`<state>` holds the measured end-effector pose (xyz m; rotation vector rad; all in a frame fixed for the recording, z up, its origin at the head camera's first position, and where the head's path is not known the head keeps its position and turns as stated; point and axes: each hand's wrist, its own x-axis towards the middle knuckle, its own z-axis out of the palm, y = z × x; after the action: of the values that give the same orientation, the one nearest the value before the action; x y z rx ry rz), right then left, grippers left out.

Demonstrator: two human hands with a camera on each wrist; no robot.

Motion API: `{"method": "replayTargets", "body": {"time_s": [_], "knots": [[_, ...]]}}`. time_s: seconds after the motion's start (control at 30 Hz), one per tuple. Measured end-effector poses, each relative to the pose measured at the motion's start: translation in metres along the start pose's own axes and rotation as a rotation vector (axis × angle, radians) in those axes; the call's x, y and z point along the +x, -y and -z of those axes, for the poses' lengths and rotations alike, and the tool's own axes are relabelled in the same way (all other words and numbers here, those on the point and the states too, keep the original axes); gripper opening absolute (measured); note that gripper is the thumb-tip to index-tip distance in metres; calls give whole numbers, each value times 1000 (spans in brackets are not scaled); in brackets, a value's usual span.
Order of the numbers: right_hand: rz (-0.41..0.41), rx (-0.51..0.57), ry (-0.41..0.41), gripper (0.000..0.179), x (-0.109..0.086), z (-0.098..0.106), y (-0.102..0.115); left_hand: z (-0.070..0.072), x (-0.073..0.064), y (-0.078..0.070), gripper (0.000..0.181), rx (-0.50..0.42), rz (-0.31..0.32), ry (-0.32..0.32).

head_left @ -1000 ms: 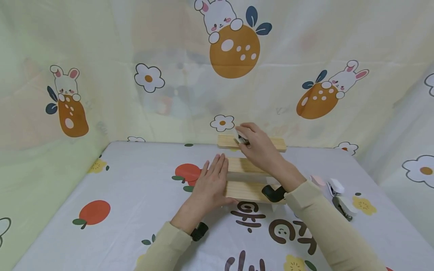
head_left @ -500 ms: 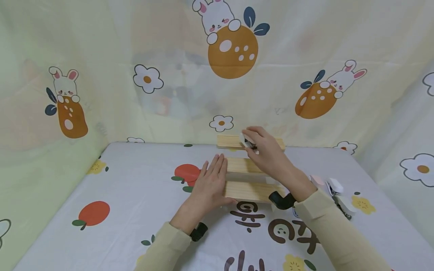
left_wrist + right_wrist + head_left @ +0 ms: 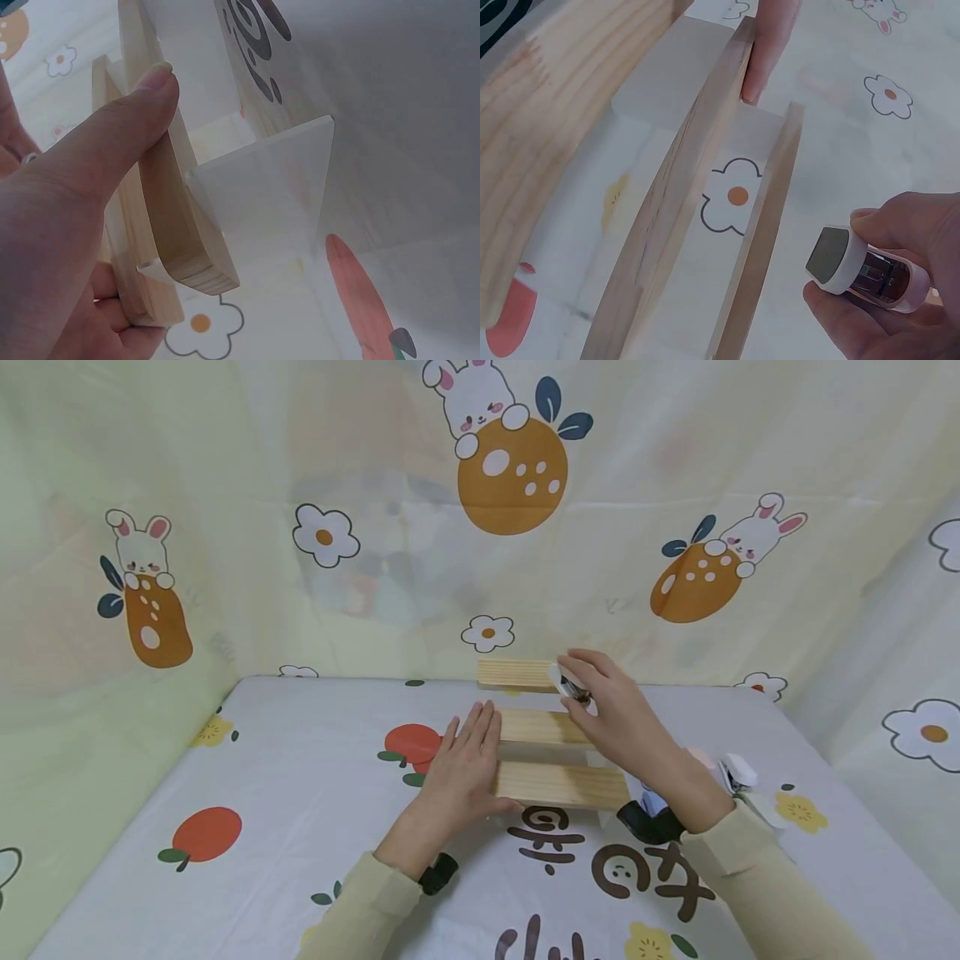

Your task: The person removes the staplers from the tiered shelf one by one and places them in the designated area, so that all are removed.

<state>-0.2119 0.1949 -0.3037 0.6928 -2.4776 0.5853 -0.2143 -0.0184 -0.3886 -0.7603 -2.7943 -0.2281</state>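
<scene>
A tiered display stand point(image 3: 562, 785) has several pale wooden planks rising toward the back, joined by translucent panels. My left hand point(image 3: 461, 768) lies along its left end with fingers straight. In the left wrist view its thumb point(image 3: 142, 94) presses the edge of the front plank point(image 3: 199, 262). With thumb and fingers my right hand point(image 3: 626, 714) grips a small white stapler point(image 3: 558, 677) near the right part of the back plank point(image 3: 513, 672). Close up in the right wrist view, the stapler point(image 3: 840, 259) shows a grey end and metal inside, apart from the wood.
Right of the stand lie more small staplers point(image 3: 738, 772), partly behind my right forearm. A bluish item point(image 3: 654, 800) peeks out beside the black wrist strap point(image 3: 648, 822). A printed white cloth point(image 3: 300, 793) covers the table, and a curtain point(image 3: 375, 610) hangs behind it.
My right hand has moved right and slightly nearer along the back plank, carrying the stapler. My left hand stays at the stand's left end.
</scene>
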Motion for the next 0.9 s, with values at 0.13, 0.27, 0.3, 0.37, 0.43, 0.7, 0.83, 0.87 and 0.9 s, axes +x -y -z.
{"method": "replayTargets", "body": {"time_s": [0.13, 0.27, 0.3, 0.37, 0.43, 0.7, 0.83, 0.87, 0.9], "knots": [[5, -3, -18, 50, -7, 4, -1, -1, 0, 1, 132, 4, -2, 0], [-6, -15, -21, 52, -15, 8, -2, -1, -1, 1, 133, 1, -4, -5], [-9, -18, -21, 53, -17, 8, -3, -1, -1, 1, 133, -1, -4, -6], [-13, -23, -23, 54, -21, 11, -3, -1, -1, 1, 133, -5, -5, -8], [-15, -27, -28, 54, -25, 13, -3, -2, -1, 1, 133, -9, -4, -10], [-8, -50, -48, 55, -40, 21, -5, -1, -1, 0, 133, -12, 0, -3], [-9, -78, -60, 55, -47, 25, -7, 0, -1, 0, 132, -9, -1, -7], [-11, -85, -61, 55, -49, 26, -7, 0, -2, 0, 132, -7, -1, -8], [-12, -88, -64, 55, -51, 26, -8, 0, -2, 0, 132, -8, -2, -8]]}}
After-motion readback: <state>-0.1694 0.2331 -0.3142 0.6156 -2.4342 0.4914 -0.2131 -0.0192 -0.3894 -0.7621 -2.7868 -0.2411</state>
